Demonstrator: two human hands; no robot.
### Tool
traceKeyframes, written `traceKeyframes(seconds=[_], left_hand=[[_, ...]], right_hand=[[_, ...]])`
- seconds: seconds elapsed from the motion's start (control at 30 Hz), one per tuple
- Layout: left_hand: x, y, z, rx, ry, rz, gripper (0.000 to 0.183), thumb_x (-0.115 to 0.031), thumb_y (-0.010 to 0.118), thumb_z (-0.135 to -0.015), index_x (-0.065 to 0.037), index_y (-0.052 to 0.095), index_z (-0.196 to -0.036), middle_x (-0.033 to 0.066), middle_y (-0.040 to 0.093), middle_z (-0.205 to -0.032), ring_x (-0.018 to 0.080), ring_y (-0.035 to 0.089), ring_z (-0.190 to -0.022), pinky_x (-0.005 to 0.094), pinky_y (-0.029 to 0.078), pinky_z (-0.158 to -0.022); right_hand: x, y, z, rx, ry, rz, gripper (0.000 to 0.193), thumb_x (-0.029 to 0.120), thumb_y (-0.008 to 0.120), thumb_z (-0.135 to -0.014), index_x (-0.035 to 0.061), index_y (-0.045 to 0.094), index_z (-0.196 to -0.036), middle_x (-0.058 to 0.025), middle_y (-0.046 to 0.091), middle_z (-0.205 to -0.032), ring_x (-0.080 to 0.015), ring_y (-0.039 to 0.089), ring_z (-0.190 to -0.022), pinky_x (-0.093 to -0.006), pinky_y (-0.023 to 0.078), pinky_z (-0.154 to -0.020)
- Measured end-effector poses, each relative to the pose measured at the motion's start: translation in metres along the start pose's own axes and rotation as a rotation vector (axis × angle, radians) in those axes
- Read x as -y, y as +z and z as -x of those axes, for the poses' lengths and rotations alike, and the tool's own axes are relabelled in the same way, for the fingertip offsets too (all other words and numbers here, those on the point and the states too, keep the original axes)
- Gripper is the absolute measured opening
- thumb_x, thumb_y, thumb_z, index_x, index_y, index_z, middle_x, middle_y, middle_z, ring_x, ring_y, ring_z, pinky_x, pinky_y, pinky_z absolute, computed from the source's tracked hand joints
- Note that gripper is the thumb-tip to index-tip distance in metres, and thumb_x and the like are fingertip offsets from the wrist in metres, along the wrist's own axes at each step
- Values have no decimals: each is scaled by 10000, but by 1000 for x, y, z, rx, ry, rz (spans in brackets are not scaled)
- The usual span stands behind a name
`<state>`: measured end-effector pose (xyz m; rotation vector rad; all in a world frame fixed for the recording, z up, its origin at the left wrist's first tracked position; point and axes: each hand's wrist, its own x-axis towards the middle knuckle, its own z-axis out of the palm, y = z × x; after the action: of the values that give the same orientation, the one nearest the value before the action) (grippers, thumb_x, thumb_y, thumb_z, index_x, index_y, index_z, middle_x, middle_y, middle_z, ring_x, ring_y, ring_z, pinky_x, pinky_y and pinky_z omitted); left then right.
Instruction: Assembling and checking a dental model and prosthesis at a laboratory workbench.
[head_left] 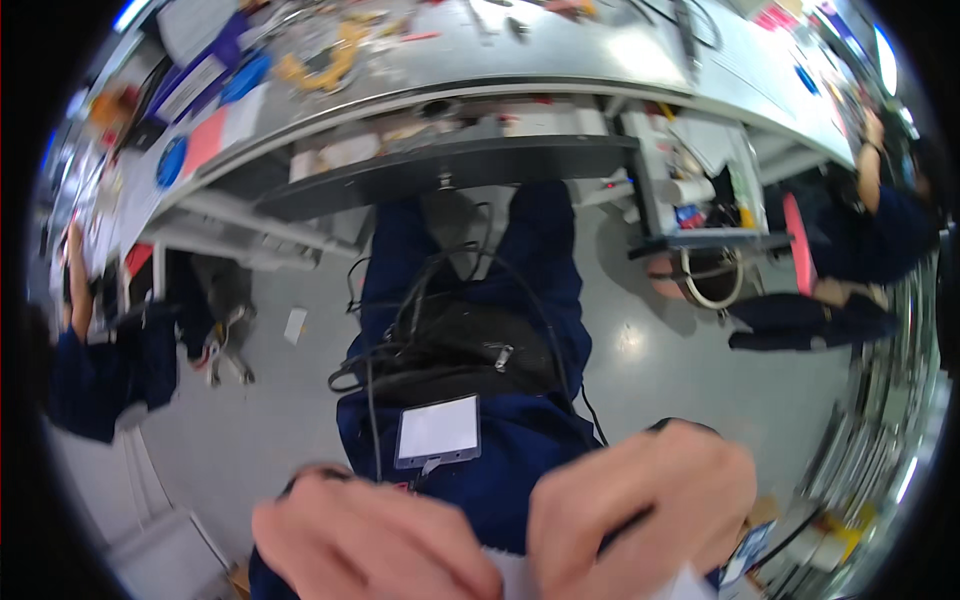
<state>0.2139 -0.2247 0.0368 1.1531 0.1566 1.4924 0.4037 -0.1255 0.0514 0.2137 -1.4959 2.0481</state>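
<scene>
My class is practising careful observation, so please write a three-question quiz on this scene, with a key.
1. True or false: the long drawer under the metal workbench is fully shut.
2. The zipped pouch at the person's waist is: a) black, b) yellow, c) green.
3. Fill the gap: the fingers of the left hand and right hand look ____ (curled or straight).

Key: 1 false, its contents show behind the front; 2 a; 3 curled.

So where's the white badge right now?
In the head view, the white badge is low and just left of centre, between the black pouch and the left hand.
</scene>
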Motion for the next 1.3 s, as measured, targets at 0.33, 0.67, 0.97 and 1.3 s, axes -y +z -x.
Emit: traceKeyframes(seconds=[0.33, 0.67, 0.97, 1.3], left_hand=[[13, 1, -2, 102, 210, -321, 73, 0, 682, -812, 8, 704, -881, 149, 670, -934, 356, 597, -786, 400, 459, -591], [19, 14, -19, -39, 393, -708, 53, 17, 664, -717, 39, 713, -723, 183, 676, -778, 268, 610, -644, 287, 479, -536], [41, 10, -22, -151, 692, -728, 96, -1, 633, -767, 63, 696, -733, 182, 688, -793, 230, 659, -600, 253, 542, -591], [64, -7, -18, -24, 359, -298, 236, -16, 508, -895, 30, 623, -1096, 239, 632, -1053, 374, 654, -956, 380, 548, -795]], right_hand=[[-9, 8, 14, -169, -382, 205, 156, -27, 729, -678, -96, 705, -816, -135, 589, -727, -193, 561, -584, -264, 399, -477], [32, 29, 25, -318, -168, 837, 289, 51, 747, -511, 7, 743, -797, -53, 569, -754, -225, 567, -591, -269, 429, -483], [20, 50, 10, -502, -175, 990, 206, 74, 729, -544, 1, 662, -724, -61, 490, -725, -269, 581, -670, -340, 438, -501], [-17, 29, 28, -627, -121, 739, 146, 66, 690, -762, 0, 635, -879, -143, 624, -800, -261, 635, -742, -367, 471, -683]])
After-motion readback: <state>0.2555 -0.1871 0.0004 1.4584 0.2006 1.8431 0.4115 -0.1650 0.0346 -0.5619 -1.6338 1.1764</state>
